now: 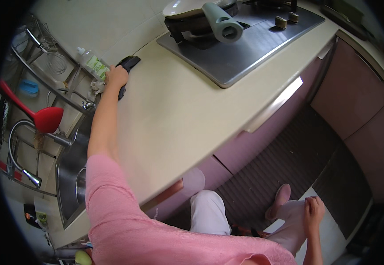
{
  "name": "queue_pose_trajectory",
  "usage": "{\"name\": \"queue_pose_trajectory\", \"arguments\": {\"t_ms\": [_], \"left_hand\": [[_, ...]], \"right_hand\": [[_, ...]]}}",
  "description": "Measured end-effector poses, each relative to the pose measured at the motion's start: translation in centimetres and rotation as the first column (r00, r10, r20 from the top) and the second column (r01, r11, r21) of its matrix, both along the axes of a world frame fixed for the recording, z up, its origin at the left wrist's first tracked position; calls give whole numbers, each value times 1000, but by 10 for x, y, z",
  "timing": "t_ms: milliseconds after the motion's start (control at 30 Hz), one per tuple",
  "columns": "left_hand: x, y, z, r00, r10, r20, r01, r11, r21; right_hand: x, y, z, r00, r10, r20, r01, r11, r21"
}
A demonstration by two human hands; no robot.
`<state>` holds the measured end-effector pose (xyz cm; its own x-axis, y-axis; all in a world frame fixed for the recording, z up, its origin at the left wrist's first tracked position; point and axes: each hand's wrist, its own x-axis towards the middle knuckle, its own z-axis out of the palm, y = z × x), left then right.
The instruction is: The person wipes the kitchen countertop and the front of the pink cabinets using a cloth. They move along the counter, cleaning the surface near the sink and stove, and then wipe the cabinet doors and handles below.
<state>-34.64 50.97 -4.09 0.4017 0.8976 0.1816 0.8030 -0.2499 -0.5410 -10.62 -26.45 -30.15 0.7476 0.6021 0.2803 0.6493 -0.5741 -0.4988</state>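
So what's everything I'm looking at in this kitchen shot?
counter: one, cream, across the middle
black tool: one, on the counter's far edge, under the left hand
bottle: one, clear with a green label, beside that hand
hob: one, steel, at the top
pan: one, pale, on the hob, with a grey-green handle
knobs: two, brass-coloured, on the hob
sink: one, steel, at the left
tap: one, chrome, over the sink
spatula: one, red, by the rack
cabinets: pink-mauve, under the counter
slipper: one, pink, on the floor
left hand: gripping the black tool
right hand: resting on the thigh, empty
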Motion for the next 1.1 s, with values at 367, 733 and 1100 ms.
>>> {"name": "queue_pose_trajectory", "arguments": {"t_ms": [367,733,1100], "left_hand": [[-58,-209,-13,777,-416,472,391,907,156],[-116,-318,-6,598,-562,572,668,743,33],[-36,-127,-9,839,-202,506,261,964,-47]], "right_hand": [[-8,-20,-4,993,113,-18,-114,992,-53],[-26,-50,-8,980,140,145,-137,990,-33],[-16,-35,-9,988,95,121,-86,993,-75]]}}
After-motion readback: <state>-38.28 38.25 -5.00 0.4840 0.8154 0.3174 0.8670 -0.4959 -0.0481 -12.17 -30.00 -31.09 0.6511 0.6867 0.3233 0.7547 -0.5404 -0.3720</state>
